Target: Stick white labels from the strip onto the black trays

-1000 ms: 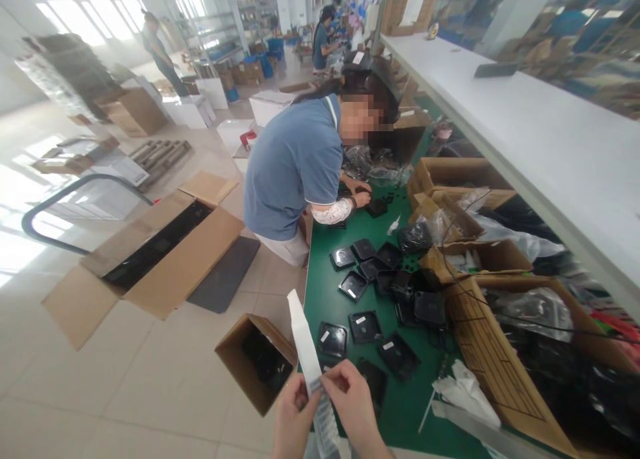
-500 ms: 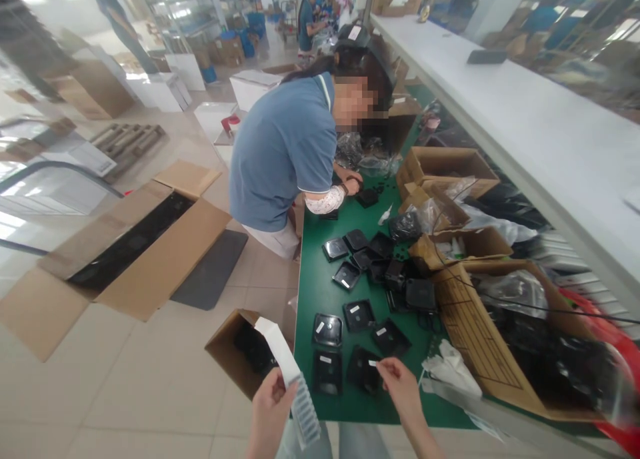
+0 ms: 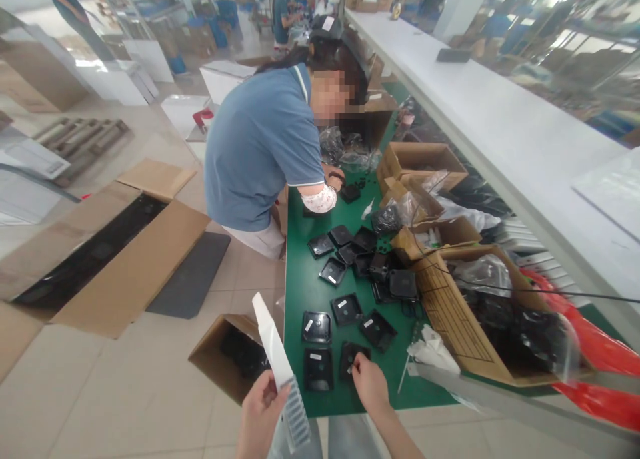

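In my left hand point(image 3: 263, 406) is a strip of white labels point(image 3: 295, 412), pinched near its middle; its upper end is blank backing and the lower end carries rows of labels. My right hand point(image 3: 369, 379) is closed in a pinch over a black square plastic cover point(image 3: 350, 360). A bit of white label shows at its fingertips, mostly hidden by the fingers. Just left lies a black cover point(image 3: 319, 369) bearing a white label. Other labelled covers lie beyond it: one cover point(image 3: 317, 327), another cover point(image 3: 346, 309) and a tilted cover point(image 3: 379, 330).
More black covers point(image 3: 333, 271) are heaped farther up the green table point(image 3: 305, 289). A co-worker point(image 3: 265, 146) bends over its far end. Cardboard boxes point(image 3: 445, 312) line the right side below a white shelf point(image 3: 475, 79). An open carton point(image 3: 215, 352) stands on the floor at left.
My right hand has moved left and down onto the nearest right cover, bringing the small label to it. The left hand still holds the strip. The view has shifted to the right.
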`<state>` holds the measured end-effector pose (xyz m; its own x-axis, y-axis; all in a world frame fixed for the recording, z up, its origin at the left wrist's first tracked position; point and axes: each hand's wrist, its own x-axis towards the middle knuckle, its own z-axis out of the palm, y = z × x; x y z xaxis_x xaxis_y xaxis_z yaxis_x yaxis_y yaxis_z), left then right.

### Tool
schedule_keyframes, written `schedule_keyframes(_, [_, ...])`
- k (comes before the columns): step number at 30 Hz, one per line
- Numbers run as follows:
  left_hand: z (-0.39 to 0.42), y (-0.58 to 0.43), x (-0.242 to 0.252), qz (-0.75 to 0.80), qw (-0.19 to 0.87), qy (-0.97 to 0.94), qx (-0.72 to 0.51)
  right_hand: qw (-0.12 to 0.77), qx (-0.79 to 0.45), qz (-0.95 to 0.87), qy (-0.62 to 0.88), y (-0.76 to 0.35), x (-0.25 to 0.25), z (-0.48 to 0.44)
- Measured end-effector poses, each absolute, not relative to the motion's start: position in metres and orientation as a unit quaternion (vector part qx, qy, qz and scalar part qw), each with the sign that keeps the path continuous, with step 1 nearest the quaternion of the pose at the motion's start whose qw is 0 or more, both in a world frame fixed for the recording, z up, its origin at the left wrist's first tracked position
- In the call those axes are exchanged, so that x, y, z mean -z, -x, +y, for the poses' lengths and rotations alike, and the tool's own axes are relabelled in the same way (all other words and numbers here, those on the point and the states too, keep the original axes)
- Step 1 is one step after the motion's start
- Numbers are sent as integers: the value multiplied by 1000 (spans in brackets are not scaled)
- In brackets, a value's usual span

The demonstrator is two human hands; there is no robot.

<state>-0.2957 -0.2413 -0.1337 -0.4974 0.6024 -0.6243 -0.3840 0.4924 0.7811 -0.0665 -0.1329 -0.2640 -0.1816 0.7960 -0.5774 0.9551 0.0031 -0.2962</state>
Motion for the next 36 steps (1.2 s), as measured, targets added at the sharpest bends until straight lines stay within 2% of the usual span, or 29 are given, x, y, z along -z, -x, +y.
schedule_keyframes(6, [-250, 292, 153, 701, 498, -89, -503, 203, 262, 721, -608, 70, 262, -132])
schedule_keyframes(15, [-250, 286, 151, 704, 488, -65, -513, 234, 251, 740, -578, 65, 258, -125])
schedule_keyframes(23, [-249, 276, 145, 697, 491, -33, -521, 225, 258, 747, -570, 59, 255, -120])
schedule_keyframes(29, [-244, 271, 140, 700, 480, -34, -527, 168, 264, 803, -508, 44, 238, -135])
schedule_keyframes(36, [-236, 267, 127, 708, 476, -33, -522, 187, 297, 806, -477, 44, 243, -152])
